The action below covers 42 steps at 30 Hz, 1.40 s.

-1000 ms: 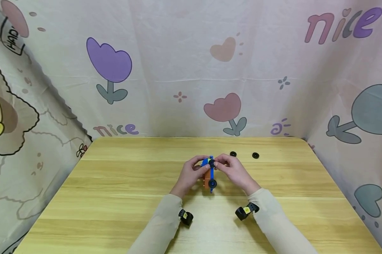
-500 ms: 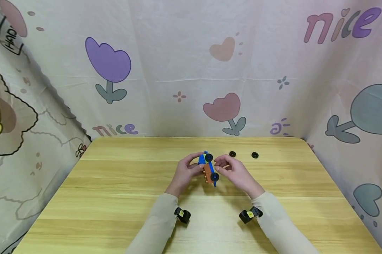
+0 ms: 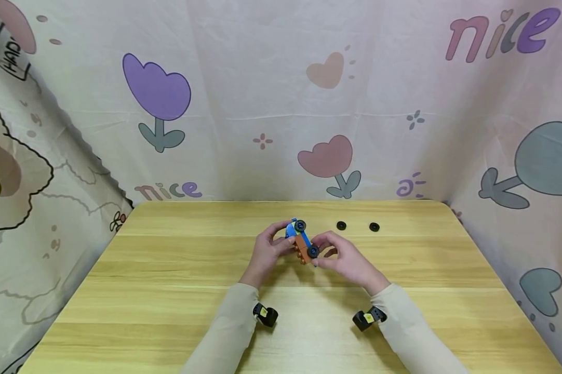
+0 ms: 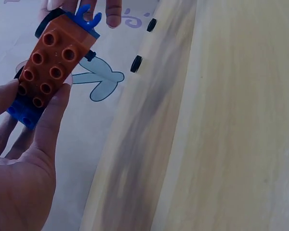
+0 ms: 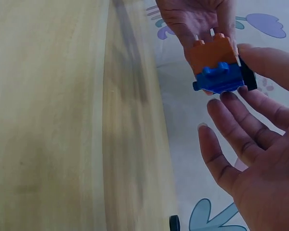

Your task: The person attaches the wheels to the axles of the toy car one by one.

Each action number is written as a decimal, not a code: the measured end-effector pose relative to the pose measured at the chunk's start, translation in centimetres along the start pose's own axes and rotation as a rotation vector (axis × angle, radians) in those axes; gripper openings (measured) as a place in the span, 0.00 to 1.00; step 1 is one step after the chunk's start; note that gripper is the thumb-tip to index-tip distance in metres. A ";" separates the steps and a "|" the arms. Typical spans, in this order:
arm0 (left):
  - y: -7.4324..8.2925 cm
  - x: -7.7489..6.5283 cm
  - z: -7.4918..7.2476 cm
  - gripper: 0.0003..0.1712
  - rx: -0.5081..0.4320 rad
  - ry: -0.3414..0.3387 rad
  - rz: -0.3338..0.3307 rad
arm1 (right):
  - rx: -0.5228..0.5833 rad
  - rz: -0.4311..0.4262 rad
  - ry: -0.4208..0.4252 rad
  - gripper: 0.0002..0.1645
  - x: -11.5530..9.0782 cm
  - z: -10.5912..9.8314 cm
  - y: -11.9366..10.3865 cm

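A small toy truck [image 3: 302,249] of building blocks, blue at the cab and orange behind, is held up over the table. Black wheels [image 3: 300,225] show on its right side, one near each end. My left hand [image 3: 267,253] grips the cab end, thumb and fingers on opposite sides. At the other end, my right hand [image 3: 348,259] has thumb and index finger at the rear wheel [image 5: 248,74], pinching it from two edges. Orange studs [image 4: 57,72] face the left wrist camera, and a blue hook [image 4: 88,19] juts from the rear.
Two loose black wheels [image 3: 341,225] [image 3: 374,227] lie toward the far edge of the wooden table [image 3: 192,311], right of the truck. A printed cloth [image 3: 243,156] hangs behind the table and along both sides. Each sleeve carries a black wrist camera [image 3: 265,315].
The truck has moved left and tilted, its wheeled side turning toward the head camera. My right hand came off the front wheel and now pinches at the rear one.
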<state>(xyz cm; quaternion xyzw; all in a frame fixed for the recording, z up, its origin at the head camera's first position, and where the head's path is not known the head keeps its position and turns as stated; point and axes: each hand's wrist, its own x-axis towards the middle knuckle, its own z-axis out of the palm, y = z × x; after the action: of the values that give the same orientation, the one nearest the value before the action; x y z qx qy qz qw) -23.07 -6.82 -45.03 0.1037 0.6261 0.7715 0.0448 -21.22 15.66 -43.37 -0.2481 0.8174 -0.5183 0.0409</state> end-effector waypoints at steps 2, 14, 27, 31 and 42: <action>0.0 0.0 -0.1 0.24 -0.011 0.012 -0.003 | -0.009 -0.001 -0.008 0.25 0.0 0.1 -0.1; 0.0 -0.1 0.0 0.26 0.022 0.008 -0.016 | -0.036 0.026 0.012 0.25 -0.1 0.2 -0.2; 0.8 -0.7 0.9 0.34 0.347 -0.033 0.042 | 0.096 0.078 0.097 0.34 -0.1 -0.1 0.5; -0.5 -0.4 0.9 0.38 0.389 -0.040 0.075 | 0.120 0.085 0.117 0.32 -0.1 -0.3 0.6; -0.9 -0.6 1.7 0.45 0.639 0.031 0.161 | 0.170 0.076 0.140 0.26 -0.2 -0.5 0.6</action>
<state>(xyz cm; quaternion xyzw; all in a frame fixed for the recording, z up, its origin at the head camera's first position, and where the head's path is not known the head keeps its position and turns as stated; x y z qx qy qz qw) -22.21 -5.15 -45.59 0.1501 0.8268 0.5388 -0.0605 -21.49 16.38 -43.73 -0.1754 0.7801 -0.6000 0.0242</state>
